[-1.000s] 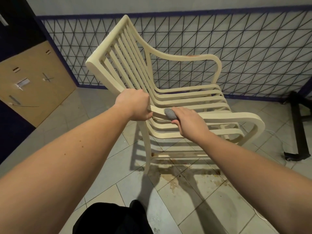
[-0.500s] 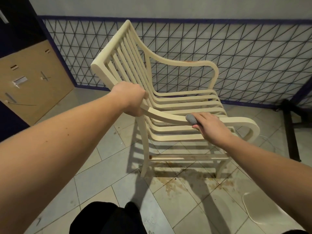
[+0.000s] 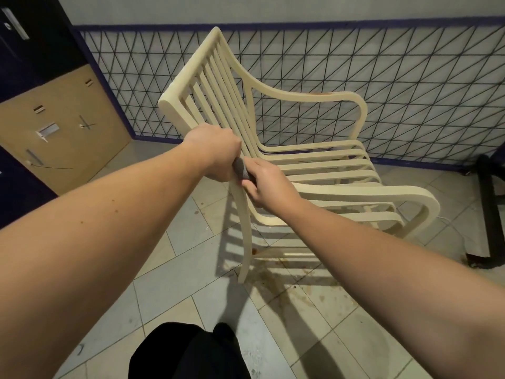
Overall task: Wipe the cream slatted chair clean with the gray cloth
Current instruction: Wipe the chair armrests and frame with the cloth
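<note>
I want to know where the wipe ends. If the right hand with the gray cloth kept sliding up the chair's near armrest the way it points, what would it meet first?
Most likely the left hand, whose grip holds the cream chair just ahead of the gray cloth in the right hand; they look nearly touching.

Dim indoor light, warm cast. Hard source from behind the camera and high: the chair [image 3: 287,149] throws a sharp slatted shadow onto the floor tiles [image 3: 169,283] beneath it and toward the camera. Dull sheen on the tiles below the chair. Strong wide-angle bend: the mesh fence [image 3: 410,91] behind the chair bows, and both forearms balloon at the frame's lower corners. Focus fair at the chair; upper-left corner nearly black.
</note>
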Tool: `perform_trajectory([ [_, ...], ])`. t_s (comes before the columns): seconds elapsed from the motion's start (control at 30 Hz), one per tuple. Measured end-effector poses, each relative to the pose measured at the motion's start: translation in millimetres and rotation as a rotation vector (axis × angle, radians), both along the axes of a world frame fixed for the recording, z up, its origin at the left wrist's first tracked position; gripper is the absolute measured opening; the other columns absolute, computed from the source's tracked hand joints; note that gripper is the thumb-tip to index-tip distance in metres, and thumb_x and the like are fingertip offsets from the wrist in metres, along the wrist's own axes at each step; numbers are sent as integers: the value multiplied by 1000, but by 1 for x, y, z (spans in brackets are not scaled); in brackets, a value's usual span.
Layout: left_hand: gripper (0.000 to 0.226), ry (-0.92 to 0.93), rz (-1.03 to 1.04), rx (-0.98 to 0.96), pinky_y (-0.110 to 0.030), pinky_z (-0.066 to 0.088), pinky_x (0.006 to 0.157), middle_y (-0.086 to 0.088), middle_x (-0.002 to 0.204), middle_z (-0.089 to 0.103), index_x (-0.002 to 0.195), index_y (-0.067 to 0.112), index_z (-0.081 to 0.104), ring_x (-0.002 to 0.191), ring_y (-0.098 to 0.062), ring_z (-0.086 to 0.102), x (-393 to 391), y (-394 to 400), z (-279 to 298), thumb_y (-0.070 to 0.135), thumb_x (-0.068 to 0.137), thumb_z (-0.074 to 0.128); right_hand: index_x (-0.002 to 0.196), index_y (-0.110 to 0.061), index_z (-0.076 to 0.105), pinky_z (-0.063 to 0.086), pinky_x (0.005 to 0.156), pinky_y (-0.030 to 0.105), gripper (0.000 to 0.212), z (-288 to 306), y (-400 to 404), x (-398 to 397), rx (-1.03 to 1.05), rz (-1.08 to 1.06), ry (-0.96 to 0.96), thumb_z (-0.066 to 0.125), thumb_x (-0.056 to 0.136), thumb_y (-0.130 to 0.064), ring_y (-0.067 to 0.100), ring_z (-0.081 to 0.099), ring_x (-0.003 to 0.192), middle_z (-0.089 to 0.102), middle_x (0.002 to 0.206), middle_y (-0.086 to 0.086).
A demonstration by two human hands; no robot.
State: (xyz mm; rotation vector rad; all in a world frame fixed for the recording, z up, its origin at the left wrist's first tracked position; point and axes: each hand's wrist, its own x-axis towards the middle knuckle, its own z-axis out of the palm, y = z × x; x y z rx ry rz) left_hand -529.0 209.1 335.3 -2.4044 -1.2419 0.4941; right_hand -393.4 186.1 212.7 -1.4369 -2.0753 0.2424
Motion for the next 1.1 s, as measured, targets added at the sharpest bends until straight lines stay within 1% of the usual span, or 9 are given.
perform_trajectory([
  [0.17, 13, -9, 2, -2, -32, 54, 60, 2, 69, 55, 83, 22, 67, 67, -22, 59, 0, -1, 1, 35, 83, 66, 128, -20, 60, 46, 95, 32, 40, -16, -12, 16, 28, -29, 86, 68, 89, -26, 21, 58, 114, 66, 123, -1],
  [0.43, 19, -25, 32, -18, -33, 53, 57, 5, 73, 59, 97, 27, 73, 66, -16, 58, -1, 1, -2, 36, 80, 74, 135, -16, 54, 48, 95, 44, 42, -45, -55, 139, 44, -127, -268, 59, 94, -22, 28, 58, 116, 63, 129, 4],
  [0.5, 20, -31, 37, -12, -34, 58, 61, 5, 74, 60, 98, 27, 73, 68, -16, 59, 0, -1, -2, 36, 80, 75, 135, -19, 55, 50, 94, 42, 43, -38, -66, 162, 32, -165, -294, 59, 92, -20, 28, 58, 118, 63, 131, 1],
  [0.6, 19, -39, 49, -10, -37, 61, 67, 5, 74, 59, 97, 28, 72, 70, -17, 59, 0, -4, 0, 35, 80, 74, 116, -23, 60, 47, 83, 32, 30, -28, -80, 192, 2, -152, -263, 63, 90, -9, 21, 59, 113, 63, 121, -10],
  [0.7, 20, -53, 54, -12, -39, 61, 69, 5, 74, 59, 98, 28, 73, 71, -18, 60, 1, -5, 1, 35, 80, 74, 119, -21, 68, 51, 95, 34, 35, -21, -82, 212, 5, -149, -235, 69, 87, -5, 19, 63, 116, 68, 123, -7],
  [0.77, 20, -52, 60, -12, -39, 61, 69, 5, 74, 59, 98, 28, 72, 70, -18, 60, 1, -6, 1, 36, 80, 74, 109, -22, 68, 50, 92, 30, 28, -20, -80, 212, -11, -141, -231, 70, 87, -5, 16, 65, 107, 70, 112, -8],
  [0.9, 21, -54, 56, -22, -39, 61, 68, 5, 75, 60, 99, 28, 73, 71, -19, 61, 1, -7, 3, 37, 79, 74, 86, -26, 47, 42, 72, 31, 24, -17, -72, 179, -26, -91, -213, 64, 91, -10, 11, 54, 84, 55, 86, -15],
  [1.0, 22, -46, 51, -20, -38, 61, 67, 4, 76, 60, 99, 27, 73, 71, -20, 61, -1, -8, 3, 37, 80, 72, 86, -24, 47, 41, 67, 34, 15, -15, -52, 131, -41, 1, -203, 60, 94, -22, 20, 54, 79, 57, 84, -9],
  [1.1, 23, -42, 45, -22, -38, 61, 68, 3, 76, 59, 101, 26, 73, 73, -21, 62, -1, -9, 3, 37, 81, 72, 104, -24, 61, 41, 71, 33, 12, -8, -27, 74, -162, 2, -97, 56, 98, -32, 19, 56, 87, 66, 96, -5],
])
